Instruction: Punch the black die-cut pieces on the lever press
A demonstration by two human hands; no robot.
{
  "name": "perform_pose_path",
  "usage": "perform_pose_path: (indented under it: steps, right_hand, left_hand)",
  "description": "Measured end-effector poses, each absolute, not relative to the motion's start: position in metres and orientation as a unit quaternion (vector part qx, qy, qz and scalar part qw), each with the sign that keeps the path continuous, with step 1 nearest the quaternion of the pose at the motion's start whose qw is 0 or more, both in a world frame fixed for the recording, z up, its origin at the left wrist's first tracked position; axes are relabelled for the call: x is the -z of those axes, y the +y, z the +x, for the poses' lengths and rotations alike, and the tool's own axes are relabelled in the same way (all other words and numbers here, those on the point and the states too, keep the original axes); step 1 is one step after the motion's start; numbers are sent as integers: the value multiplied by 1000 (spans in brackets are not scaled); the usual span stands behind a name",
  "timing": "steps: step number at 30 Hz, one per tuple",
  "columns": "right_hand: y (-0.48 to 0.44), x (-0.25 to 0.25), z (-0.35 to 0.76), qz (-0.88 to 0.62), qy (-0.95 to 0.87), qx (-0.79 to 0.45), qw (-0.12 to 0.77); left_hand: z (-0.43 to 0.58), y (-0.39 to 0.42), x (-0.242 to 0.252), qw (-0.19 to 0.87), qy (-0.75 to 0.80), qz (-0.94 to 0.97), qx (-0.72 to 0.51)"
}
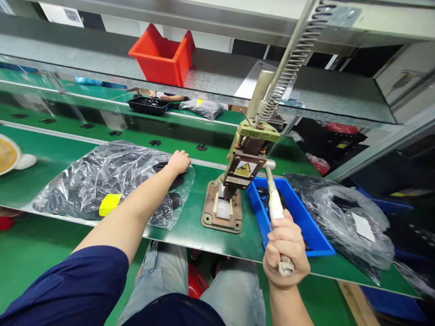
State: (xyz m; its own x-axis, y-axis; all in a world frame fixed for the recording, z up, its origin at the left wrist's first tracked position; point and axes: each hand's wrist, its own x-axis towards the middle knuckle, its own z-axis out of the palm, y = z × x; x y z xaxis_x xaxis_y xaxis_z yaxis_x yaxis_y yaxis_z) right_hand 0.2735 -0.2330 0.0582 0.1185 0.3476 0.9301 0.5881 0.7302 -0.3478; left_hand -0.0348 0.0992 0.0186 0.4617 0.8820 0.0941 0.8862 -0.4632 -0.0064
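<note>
My right hand [285, 249] is wrapped round the taped lever [274, 199] of a hand press [243, 167], which stands on the bench. Under the press head, a pale block [223, 209] sits on the brown base plate. Across the bench, my left hand [179, 162] rests at the right end of a clear plastic bag [112, 167] of dark parts. Its fingers are curled down and their tips are hidden, so I cannot make out what they hold. Black pieces [175, 199] show in the bag below that hand.
A blue bin [299, 217] with black parts stands right of the press, beside another plastic bag [350, 222]. Black pieces [155, 142] lie in a row along the green strip behind. A red bin [166, 54] is on the shelf; a co-worker's hands [166, 96] show beyond.
</note>
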Motion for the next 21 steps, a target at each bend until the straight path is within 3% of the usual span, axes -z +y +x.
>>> perform_pose_path:
  steps: [4,8,10,13,16,21]
  right_hand:
    - [-231,-59,271,-344,-653,95,669]
    - [-228,-58,268,-343,-639,99,682]
    - [-227,-57,267,-344,-636,103,683]
    - [-227,-57,267,-347,-634,109,683]
    - [-227,-57,266,-349,-633,106,683]
    - [-227,-57,266,-345,-634,93,686]
  left_hand:
    - [-37,86,-21,-84,-506,-835,198]
    - [-34,44,-6,-374,-502,-682,378]
    - [-31,20,7,-491,-477,-598,417]
    - [-27,-9,25,-561,-463,-553,408]
    - [-27,-26,34,-536,-490,-602,333]
    - [-36,-42,27,-235,-493,-826,140]
